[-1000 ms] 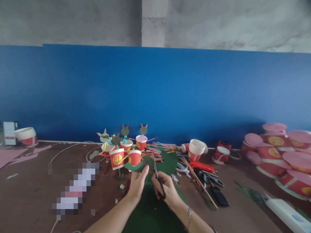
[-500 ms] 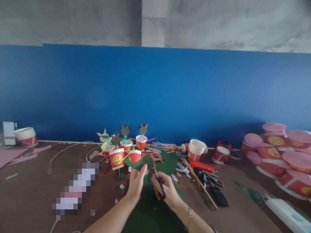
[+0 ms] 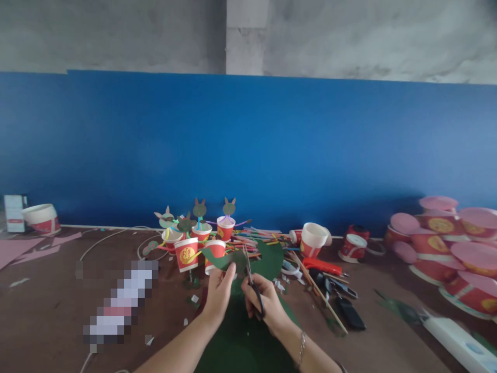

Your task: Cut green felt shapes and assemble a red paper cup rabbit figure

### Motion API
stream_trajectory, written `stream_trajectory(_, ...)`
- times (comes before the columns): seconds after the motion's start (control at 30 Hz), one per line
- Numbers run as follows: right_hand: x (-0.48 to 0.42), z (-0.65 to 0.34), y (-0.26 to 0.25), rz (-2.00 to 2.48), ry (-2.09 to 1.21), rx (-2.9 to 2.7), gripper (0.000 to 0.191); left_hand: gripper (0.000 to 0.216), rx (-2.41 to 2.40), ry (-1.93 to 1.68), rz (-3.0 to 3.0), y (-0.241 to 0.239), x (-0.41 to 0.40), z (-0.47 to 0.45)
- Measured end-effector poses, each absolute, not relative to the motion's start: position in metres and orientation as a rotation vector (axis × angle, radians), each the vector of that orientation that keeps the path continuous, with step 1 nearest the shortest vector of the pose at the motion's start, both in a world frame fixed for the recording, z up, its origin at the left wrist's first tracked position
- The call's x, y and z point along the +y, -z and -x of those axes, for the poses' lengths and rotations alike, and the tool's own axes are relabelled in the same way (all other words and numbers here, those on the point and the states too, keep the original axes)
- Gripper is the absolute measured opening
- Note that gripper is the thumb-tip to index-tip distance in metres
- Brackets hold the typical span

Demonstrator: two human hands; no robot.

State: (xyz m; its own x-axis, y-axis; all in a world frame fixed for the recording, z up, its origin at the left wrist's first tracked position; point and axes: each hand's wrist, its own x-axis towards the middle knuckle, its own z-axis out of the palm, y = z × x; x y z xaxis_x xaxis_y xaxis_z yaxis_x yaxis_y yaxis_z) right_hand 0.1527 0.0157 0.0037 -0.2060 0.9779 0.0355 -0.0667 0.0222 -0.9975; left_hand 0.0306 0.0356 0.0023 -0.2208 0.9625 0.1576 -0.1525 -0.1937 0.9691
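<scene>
Left grip [image 3: 218, 292]: mine, pinched shut on a curved dark green paper piece [image 3: 227, 260], thumb on top, held up off the worktop [image 3: 50, 311], just in front of the cups.
Right grip [image 3: 267, 300]: closed round a pair of black-handled metal scissors [image 3: 249, 268], fingers at the loops, silver chain bracelet [image 3: 302, 347] on that wrist.
Blades: pointing away from me, right up by the paper piece's right edge. Honestly can't tell if they're biting into it.
Big green sheet: a large dark green paper sheet [image 3: 244, 342] lies below both my wrists, and a rounded dark green paper offcut [image 3: 272, 259] sits just past the scissors.
Cat cups: bunch of red-and-white paper cups [image 3: 188, 254] ahead and a bit left, some with dark cat-head cutouts [image 3: 199, 208] sticking up.
Sticks: loose pile of thin multicoloured sticks [image 3: 260, 232] behind the offcut.
Right side: upright white-and-red paper cup [image 3: 313, 239], bright red tool handle [image 3: 322, 267], small black fob [image 3: 351, 313]. Further over, a stack of red cups with round pink paper discs [image 3: 442, 223].
Far left: flat pink paper pieces [image 3: 19, 248].
Backdrop: plain blue panel [image 3: 248, 140].
</scene>
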Motion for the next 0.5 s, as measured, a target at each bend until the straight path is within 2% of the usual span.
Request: stream_trajectory(0.5, 0.0172, -0.1531, -0.0045, 1.010, -1.339, -1.358, 0.037, 0.037, 1.212, -1.576, -1.025, 0.0010, 0.0355, -0.0310)
